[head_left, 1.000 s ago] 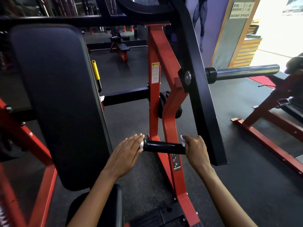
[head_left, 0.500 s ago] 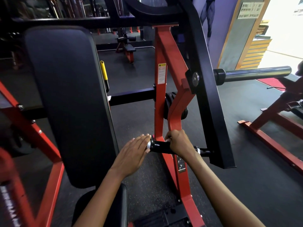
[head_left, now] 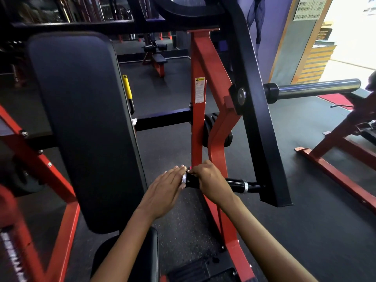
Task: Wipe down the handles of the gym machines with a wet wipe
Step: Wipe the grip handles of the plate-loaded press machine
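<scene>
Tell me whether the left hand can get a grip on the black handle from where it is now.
Probably yes, but only barely. The left hand lies flat against the capped end of the black handle, and the right hand is wrapped around the stretch next to it, leaving little bare grip on that side.

A dark rubber gym floor [head_left: 305, 231], finely speckled, carries everything in view. Standing directly on it is the red frame [head_left: 198, 127] of a plate-loaded machine, its upright post rising from a base foot that runs toward the bottom edge. Right of that post, well apart, the red floor rail [head_left: 333, 176] of a second machine lies flat on the rubber, ending in a small foot plate. Beyond the rail a red mat [head_left: 335, 99] lies on the floor. Behind the post, far back, a small red-framed bench [head_left: 157, 62] stands on the same flooring.
</scene>
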`<state>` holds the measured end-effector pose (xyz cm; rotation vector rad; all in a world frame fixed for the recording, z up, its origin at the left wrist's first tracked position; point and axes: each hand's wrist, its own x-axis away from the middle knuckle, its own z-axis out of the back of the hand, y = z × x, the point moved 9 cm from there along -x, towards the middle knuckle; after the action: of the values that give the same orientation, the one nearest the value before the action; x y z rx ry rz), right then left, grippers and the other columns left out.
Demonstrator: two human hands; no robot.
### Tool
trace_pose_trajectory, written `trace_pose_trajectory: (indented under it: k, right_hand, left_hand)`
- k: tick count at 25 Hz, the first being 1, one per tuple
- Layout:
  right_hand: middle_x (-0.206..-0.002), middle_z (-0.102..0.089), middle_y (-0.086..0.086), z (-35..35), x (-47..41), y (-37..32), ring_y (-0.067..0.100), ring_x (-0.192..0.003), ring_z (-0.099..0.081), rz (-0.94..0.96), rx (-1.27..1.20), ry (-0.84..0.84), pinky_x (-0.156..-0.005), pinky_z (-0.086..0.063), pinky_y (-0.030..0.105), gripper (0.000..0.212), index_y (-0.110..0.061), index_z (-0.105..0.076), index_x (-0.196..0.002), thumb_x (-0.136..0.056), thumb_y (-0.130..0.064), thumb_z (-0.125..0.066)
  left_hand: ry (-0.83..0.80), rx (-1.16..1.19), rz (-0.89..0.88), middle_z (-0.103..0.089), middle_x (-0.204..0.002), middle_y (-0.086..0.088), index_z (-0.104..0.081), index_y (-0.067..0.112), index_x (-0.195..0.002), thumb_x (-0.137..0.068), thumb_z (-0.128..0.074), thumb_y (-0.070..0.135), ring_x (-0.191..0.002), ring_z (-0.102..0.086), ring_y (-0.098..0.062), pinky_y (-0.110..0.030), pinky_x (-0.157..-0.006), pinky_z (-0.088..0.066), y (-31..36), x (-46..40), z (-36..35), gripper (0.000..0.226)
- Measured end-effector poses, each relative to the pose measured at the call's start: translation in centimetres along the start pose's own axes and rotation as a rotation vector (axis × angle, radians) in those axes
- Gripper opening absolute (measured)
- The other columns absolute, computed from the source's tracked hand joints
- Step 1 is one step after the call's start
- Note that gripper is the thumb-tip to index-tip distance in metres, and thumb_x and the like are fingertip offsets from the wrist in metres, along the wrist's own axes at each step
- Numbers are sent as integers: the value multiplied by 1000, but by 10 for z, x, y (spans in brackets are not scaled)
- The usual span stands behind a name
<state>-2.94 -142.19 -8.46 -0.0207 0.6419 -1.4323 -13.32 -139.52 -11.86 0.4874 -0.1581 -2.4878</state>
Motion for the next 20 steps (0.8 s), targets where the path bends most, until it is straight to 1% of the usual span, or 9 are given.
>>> trace_pose_trajectory:
  k: [1, 3, 5, 7, 10, 12, 14, 17, 20]
  right_hand:
    - [-75, -66, 5, 3, 3, 2, 12, -76, -41, 4, 26, -1, -63, -35, 23, 14, -7, -70, -87, -81, 2, -61]
    - [-75, -67, 5, 9, 12, 10, 16, -77, -47, 8, 69, -9, -62, -39, 24, 19, -8, -71, -86, -78, 7, -61]
    - [-72, -66, 2, 14, 22, 23, 17, -75, -50, -6, 96, -1, -59, -39, 23, 23, -9, -72, -83, -72, 10, -66]
    - [-71, -65, 0, 18, 33, 41, 15, -74, -49, -56, 122, 4, -58, -42, 24, 27, -11, -71, -82, -69, 12, -67]
    - [-73, -65, 0, 28, 54, 72, 14, -77, -47, -155, 172, 18, -60, -47, 30, 35, -11, -71, -89, -68, 16, -63]
    - [-74, -66, 0, 39, 70, 86, 14, -77, -49, -194, 187, 59, -59, -50, 29, 37, -10, -71, -91, -66, 17, -66]
    - [-75, -67, 1, 45, 79, 94, 18, -75, -53, -216, 188, 98, -58, -51, 28, 38, -7, -72, -93, -64, 18, -69]
    - [-73, -66, 2, 45, 82, 94, 20, -72, -52, -268, 224, 142, -55, -46, 26, 30, -5, -71, -93, -69, 14, -69]
    - [-74, -64, 6, 48, 96, 90, 23, -68, -53, -345, 253, 278, -55, -41, 26, 28, -1, -69, -94, -69, 13, -69]
  left_hand:
    - [-1, -3, -2, -35, -150, 1, -26, 18, -147, -98, -16, 45, -139, -27, -11, -32, -114, -25, 0, 0, 0, 56]
    - [6, -10, 0, -35, -150, 0, -26, 18, -146, -98, -15, 44, -139, -28, -12, -32, -114, -25, 0, 0, 0, 57]
    - [11, -24, 6, -34, -150, 1, -26, 18, -147, -98, -14, 44, -139, -28, -11, -32, -113, -25, 0, 0, 0, 56]
    - [12, -29, 10, -33, -150, 1, -25, 18, -147, -98, -14, 44, -140, -27, -11, -32, -114, -26, 0, 0, -1, 56]
    - [11, -24, 16, -33, -150, 1, -25, 18, -147, -98, -14, 45, -139, -28, -11, -31, -114, -24, 0, 1, -1, 57]
    - [18, -17, 12, -35, -150, 1, -26, 18, -146, -98, -15, 45, -139, -29, -12, -31, -112, -24, 1, 0, 0, 57]
    - [23, -11, 12, -35, -149, 0, -27, 18, -146, -98, -16, 45, -139, -30, -13, -32, -112, -25, 1, 0, 0, 56]
    - [30, -5, 7, -37, -148, 0, -29, 17, -145, -98, -19, 43, -138, -31, -13, -32, -112, -26, -1, -1, -1, 55]
    - [45, 7, -17, -40, -147, 0, -32, 16, -144, -99, -23, 41, -137, -33, -13, -31, -111, -26, -1, -1, 0, 52]
